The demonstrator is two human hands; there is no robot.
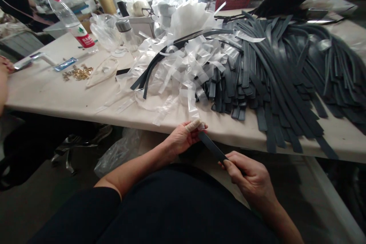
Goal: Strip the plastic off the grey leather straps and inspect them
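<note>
In front of my body, at the table's near edge, my right hand (248, 171) grips a flat black strap (213, 147) between thumb and fingers. The strap slants up to the left, its far end close to the fingertips of my left hand (184, 135). Thumb and fingers of that left hand pinch a clear plastic strip (193, 107), which trails onto the table. A pale beige cover wraps the left thumb. Whether the left fingers also touch the strap's end is hard to make out.
Many similar straps (280, 84) lie heaped on the right, some overhanging the table's (114, 116) edge. Crumpled clear strips (183, 61) pile up centrally. Left stand a water bottle (74, 26), a glass jar (127, 36) and small gold pieces (82, 73). Another person's arm (3, 80) shows far left.
</note>
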